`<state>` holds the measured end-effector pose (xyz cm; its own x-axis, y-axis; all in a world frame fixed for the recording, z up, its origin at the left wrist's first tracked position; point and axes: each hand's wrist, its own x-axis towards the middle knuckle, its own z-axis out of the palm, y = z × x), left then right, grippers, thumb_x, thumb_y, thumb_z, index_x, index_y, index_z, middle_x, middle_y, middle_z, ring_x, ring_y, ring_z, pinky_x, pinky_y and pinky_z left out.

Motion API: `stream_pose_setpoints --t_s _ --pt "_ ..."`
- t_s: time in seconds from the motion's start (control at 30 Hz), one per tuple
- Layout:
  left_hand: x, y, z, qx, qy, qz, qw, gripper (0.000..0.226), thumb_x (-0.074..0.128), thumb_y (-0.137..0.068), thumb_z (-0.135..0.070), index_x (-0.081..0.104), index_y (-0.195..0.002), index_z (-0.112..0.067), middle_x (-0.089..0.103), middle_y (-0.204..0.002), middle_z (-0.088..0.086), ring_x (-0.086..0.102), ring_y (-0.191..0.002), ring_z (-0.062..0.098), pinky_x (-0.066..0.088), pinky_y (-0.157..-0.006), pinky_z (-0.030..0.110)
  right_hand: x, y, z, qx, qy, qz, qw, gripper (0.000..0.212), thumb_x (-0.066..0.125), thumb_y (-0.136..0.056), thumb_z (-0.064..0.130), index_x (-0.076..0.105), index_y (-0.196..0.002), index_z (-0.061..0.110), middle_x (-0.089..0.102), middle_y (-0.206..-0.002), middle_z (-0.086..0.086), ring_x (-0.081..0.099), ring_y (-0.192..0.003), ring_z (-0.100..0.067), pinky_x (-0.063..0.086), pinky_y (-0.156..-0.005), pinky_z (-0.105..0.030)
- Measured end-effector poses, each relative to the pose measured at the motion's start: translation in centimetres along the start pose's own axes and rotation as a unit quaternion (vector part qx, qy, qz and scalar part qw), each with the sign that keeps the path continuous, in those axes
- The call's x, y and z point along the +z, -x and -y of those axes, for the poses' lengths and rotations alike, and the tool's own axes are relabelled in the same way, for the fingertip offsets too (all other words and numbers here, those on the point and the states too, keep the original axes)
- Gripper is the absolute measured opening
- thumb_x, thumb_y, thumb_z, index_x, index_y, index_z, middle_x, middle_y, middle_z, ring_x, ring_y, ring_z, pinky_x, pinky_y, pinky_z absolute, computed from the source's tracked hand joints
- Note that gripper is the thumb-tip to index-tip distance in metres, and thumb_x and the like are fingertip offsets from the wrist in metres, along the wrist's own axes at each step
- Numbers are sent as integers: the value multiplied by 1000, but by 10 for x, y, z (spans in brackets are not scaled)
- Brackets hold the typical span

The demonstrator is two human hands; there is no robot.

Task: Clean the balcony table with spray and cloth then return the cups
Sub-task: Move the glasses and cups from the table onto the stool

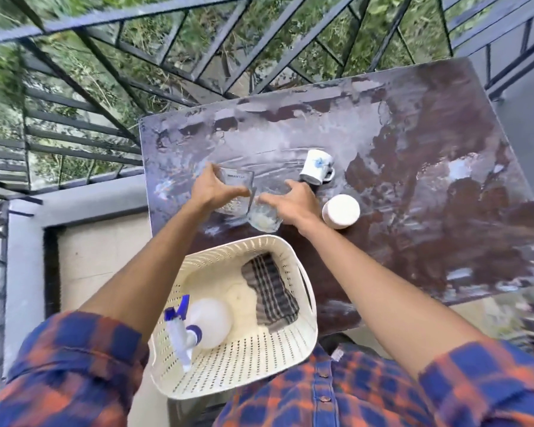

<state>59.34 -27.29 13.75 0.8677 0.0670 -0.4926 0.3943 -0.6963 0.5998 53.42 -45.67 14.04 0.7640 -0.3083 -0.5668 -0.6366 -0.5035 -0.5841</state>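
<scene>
Two clear glasses stand side by side near the front left of the balcony table [413, 211]. My left hand [216, 189] grips the left glass [238, 180] from above. My right hand [293, 201] holds the right glass [264, 218] around its rim. A white mug with a blue flower [316, 166] and a plain white cup [341, 211] stand just right of my right hand. A cream basket [296, 349] by the table's front edge holds a clear spray bottle with a blue trigger [207, 322] and a checked cloth [272, 291].
A black metal railing [105, 97] runs along the table's far and left sides, with greenery beyond. A low grey ledge [22, 272] and pale floor tiles lie to the left. The tabletop is dark brown with pale streaks.
</scene>
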Motion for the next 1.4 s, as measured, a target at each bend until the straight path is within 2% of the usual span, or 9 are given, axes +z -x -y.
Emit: stream_pose_setpoints --t_s 0.13,0.2,0.43,0.53,0.63,0.87,1.0,1.17,1.4 --pt "-34 27 8 31 121 -51 991 101 98 -51 -42 44 -133 -21 60 -119 4 60 -112 21 48 -95 29 -19 8 20 -93 13 -4 996 94 85 -58 64 55 -139 26 58 -135 -4 59 -120 -23 51 -97 -36" --pt "-60 46 17 54 157 -102 981 114 99 -35 -57 44 -131 -31 63 -125 10 64 -115 25 51 -103 42 -26 16 38 -157 11 8 988 88 89 -58 56 56 -135 26 56 -131 -4 59 -115 -22 51 -97 -37" --pt "-142 179 59 62 224 -322 918 94 99 -44 -43 52 -125 -32 65 -115 1 66 -105 13 54 -98 42 -18 80 132 -379 13 92 921 84 91 -62 39 52 -135 22 52 -125 -2 54 -112 -18 45 -95 -29" --pt "-163 248 104 35 240 -415 877 90 100 -44 -41 54 -121 -39 67 -119 0 67 -111 17 56 -97 46 12 127 171 -458 16 155 875 85 92 -64 34 50 -135 17 53 -121 2 54 -113 -18 46 -95 -29" --pt "-165 314 151 -12 256 -472 843 88 99 -49 -27 51 -122 -35 65 -125 5 66 -106 13 57 -90 30 54 180 199 -511 43 218 830 91 95 -61 37 50 -138 16 58 -117 0 58 -108 -16 46 -91 -25" --pt "-110 420 298 -174 302 -538 767 85 99 -56 -16 48 -124 -24 65 -120 3 64 -95 10 53 -82 22 206 308 190 -612 220 322 688 95 92 -52 49 54 -134 21 65 -117 -6 62 -108 -24 49 -91 -28" --pt "-46 432 387 -276 325 -535 729 102 95 -35 -38 48 -124 -24 65 -115 4 67 -101 23 55 -94 40 292 345 133 -606 340 366 619 90 88 -60 42 48 -137 17 61 -129 -11 59 -117 -31 48 -90 -31" --pt "22 429 431 -357 381 -496 694 102 88 -34 -24 46 -127 -18 58 -106 4 64 -103 30 53 -91 39 379 333 40 -495 440 394 637 95 85 -63 38 40 -145 24 49 -137 -9 56 -121 -36 50 -101 -40" --pt "81 398 494 -406 351 -431 725 88 92 -62 -21 44 -135 -18 61 -129 6 57 -118 25 41 -93 28 466 285 -45 -436 459 380 674 88 86 -62 27 43 -139 25 49 -131 -5 56 -117 -33 47 -96 -36"
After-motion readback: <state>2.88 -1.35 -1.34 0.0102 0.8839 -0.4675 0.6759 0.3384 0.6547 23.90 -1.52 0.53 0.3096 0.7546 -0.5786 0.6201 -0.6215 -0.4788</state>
